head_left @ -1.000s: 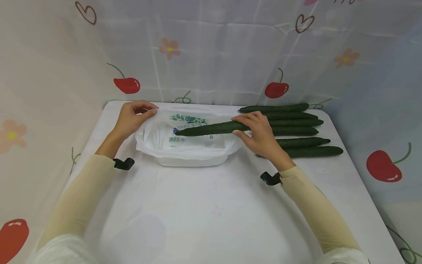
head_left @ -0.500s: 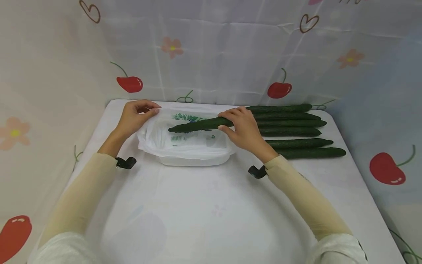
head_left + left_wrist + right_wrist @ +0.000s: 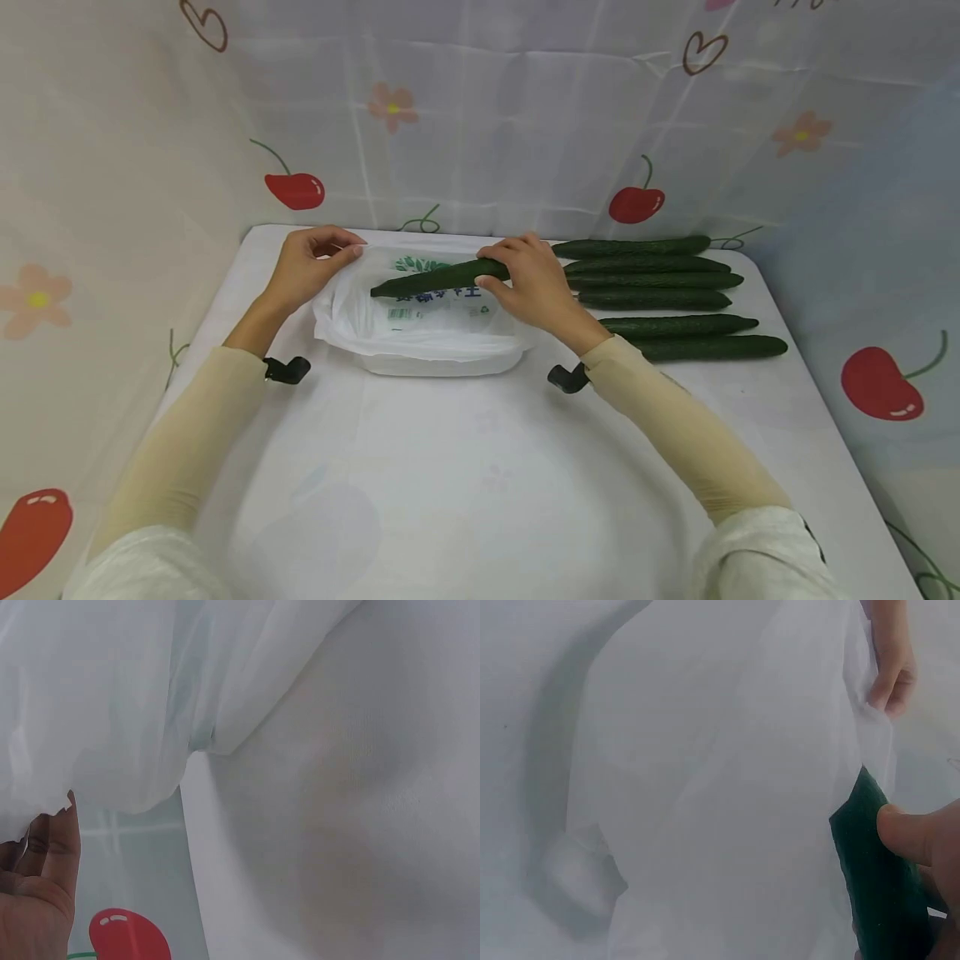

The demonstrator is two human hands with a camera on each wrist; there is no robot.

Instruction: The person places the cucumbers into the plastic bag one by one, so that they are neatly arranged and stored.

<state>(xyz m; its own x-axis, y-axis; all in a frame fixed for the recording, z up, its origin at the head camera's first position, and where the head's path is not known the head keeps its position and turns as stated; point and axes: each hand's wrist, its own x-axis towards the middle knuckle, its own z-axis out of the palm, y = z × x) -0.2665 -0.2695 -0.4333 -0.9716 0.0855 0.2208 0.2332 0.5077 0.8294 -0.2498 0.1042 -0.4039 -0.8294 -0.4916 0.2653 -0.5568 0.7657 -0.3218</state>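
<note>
My right hand (image 3: pixel 528 282) holds a dark green cucumber (image 3: pixel 442 278) over the printed face of a white plastic bag (image 3: pixel 427 337). The cucumber points left, and its far tip looks cut off by the bag's film, so the tip is hidden. In the right wrist view, the thumb presses along the cucumber (image 3: pixel 881 877) close to the bag's edge (image 3: pixel 727 787). Up at the bag's left rear corner, my left hand (image 3: pixel 306 265) pinches the film between thumb and fingers. The left wrist view shows that hand (image 3: pixel 45 877) at the hanging edge of the bag (image 3: pixel 112 705).
Several more cucumbers (image 3: pixel 652 300) lie side by side at the back right of the white table (image 3: pixel 450 467). Beneath the bag's front edge shows a white tray-like base (image 3: pixel 442 366). A printed curtain (image 3: pixel 487 125) stands behind the table.
My right hand has moved left with the cucumber, which now slants more, its left end lower. The tip, pointed before, now looks blunt at the bag. My left hand stays at the bag's corner.
</note>
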